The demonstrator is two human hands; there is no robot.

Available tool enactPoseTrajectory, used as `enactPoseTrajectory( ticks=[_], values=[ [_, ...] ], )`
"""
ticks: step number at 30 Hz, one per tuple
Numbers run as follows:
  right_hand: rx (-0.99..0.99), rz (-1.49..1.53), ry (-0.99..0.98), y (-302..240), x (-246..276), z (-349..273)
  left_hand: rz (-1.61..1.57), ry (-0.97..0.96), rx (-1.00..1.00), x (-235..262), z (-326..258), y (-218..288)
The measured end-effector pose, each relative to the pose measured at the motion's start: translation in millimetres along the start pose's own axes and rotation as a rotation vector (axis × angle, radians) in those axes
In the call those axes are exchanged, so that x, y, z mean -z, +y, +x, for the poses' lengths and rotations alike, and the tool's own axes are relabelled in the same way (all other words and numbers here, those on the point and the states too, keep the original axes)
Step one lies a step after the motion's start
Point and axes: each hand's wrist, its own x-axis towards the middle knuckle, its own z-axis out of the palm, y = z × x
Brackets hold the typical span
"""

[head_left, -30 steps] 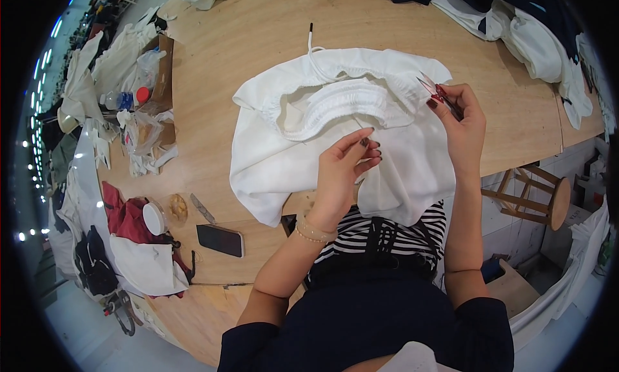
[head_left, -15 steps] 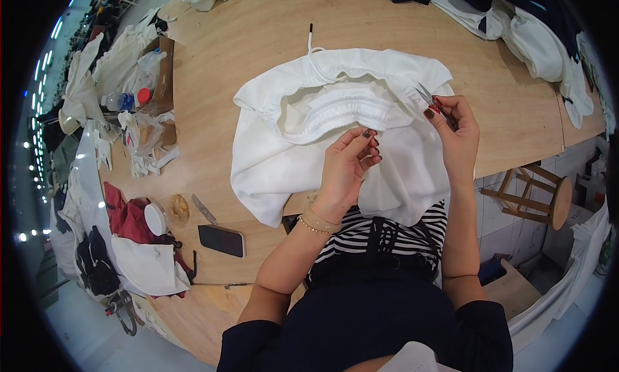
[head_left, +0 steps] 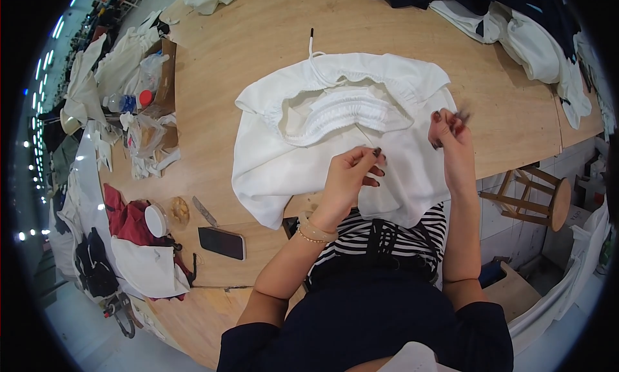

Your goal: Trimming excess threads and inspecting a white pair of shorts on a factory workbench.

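White trousers or shorts with a gathered elastic waistband lie spread in front of me, their near end hanging over the table edge onto my lap. A white drawstring with a dark tip sticks out at the far side. Just below the waistband, my left hand is pinched, thumb against forefinger; what it holds is too small to make out. A faint thin line runs from the waistband toward those fingertips. At the garment's right side, my right hand is curled around small scissors, their blades smeared by motion.
Left on the wooden table are a phone, a small knife, a jar with a white lid and a cardboard box. White and dark garments lie far right. A wooden stool stands beyond the right edge.
My left hand has come down toward me, away from the waistband. My right hand has lowered a little and turned, swinging the scissors' blades from the waistband to the right.
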Motion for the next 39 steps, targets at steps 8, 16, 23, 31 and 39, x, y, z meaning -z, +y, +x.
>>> enactPoseTrajectory(
  ticks=[8,16,23,31,39],
  values=[
    [0.105,-0.112,0.027,-2.1,-16.3,-0.3,-0.657,0.012,-0.065,9.3,30.6,-7.5],
    [0.186,-0.167,0.051,5.4,-33.6,8.4,-0.729,0.005,-0.109,-0.3,41.5,-10.2],
    [0.464,-0.550,0.056,-6.3,-65.3,22.7,-0.533,0.009,-0.215,-2.8,24.4,7.1],
    [0.000,0.173,0.017,-2.2,-54.5,25.8,-0.487,0.089,-0.185,-13.8,14.8,28.6],
    [0.596,-0.477,0.117,-21.7,-70.1,10.5,-0.451,0.106,-0.249,-19.1,8.7,37.3]
  ],
)
